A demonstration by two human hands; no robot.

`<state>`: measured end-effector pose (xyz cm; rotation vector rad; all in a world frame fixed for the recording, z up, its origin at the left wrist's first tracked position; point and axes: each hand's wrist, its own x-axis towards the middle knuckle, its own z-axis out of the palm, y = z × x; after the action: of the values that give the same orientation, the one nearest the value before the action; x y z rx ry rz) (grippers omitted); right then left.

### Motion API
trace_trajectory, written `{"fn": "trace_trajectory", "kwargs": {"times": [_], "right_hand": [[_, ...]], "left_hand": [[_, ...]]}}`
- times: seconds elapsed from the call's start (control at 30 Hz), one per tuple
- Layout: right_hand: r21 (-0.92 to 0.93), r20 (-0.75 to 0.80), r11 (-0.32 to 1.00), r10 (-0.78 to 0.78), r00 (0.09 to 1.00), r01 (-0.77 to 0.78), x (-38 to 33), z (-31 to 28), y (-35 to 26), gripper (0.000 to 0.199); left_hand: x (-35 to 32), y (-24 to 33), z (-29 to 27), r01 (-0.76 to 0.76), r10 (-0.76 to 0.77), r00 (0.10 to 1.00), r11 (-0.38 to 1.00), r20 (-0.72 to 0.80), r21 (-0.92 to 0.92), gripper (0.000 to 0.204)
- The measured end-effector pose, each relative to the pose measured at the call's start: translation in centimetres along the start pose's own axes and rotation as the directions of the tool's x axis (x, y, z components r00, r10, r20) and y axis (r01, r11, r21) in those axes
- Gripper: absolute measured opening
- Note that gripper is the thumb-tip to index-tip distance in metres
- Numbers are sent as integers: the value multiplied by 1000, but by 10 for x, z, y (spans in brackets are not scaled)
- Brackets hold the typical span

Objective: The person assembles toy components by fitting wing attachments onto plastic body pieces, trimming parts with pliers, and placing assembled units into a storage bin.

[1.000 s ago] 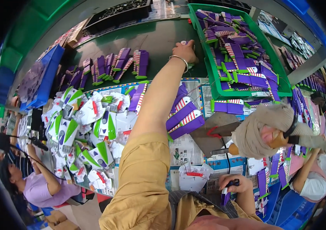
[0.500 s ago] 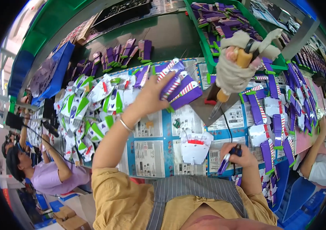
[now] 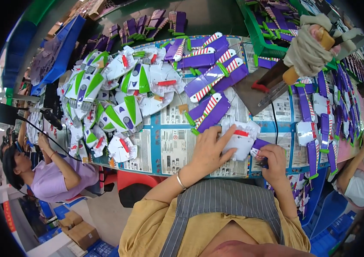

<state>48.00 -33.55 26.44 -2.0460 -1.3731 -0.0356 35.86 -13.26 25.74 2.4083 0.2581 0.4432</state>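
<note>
Left hand (image 3: 209, 147) spread over a white toy shell piece (image 3: 241, 141), fingers pressing its near-left side; right hand (image 3: 272, 155) clenched around a purple tool (image 3: 260, 147) touching that piece's right edge; piece lying on the printed table sheet (image 3: 164, 147), just below a purple striped wing (image 3: 209, 111); heap of white-green parts (image 3: 113, 98) well left of the piece; green crate (image 3: 259, 30) far above it.

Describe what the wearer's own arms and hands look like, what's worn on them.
Both hands are bare, no gloves. The left hand has a thin silver bangle at the wrist. The right hand wears nothing visible. Mustard-yellow short sleeves cover the upper arms, beside a grey striped apron.
</note>
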Motion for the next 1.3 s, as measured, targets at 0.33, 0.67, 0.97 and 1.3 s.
{"fn": "trace_trajectory", "kwargs": {"times": [0.33,0.67,0.97,1.3], "right_hand": [[-202,102,936,-273,957,289,28,-4,2,22],[258,294,931,180,939,-260,24,-13,-15,50],[336,321,895,186,929,-295,23,-6,-17,55],[218,401,895,283,871,-390,32,-4,-25,46]], "left_hand": [[-12,2,8,386,-339,910,474,240,-792,54],[-34,9,-10,531,-287,847,455,447,-715,59],[-29,10,-26,515,-232,855,480,463,-710,58],[-23,5,-23,574,-326,811,279,486,-770,59]]}}
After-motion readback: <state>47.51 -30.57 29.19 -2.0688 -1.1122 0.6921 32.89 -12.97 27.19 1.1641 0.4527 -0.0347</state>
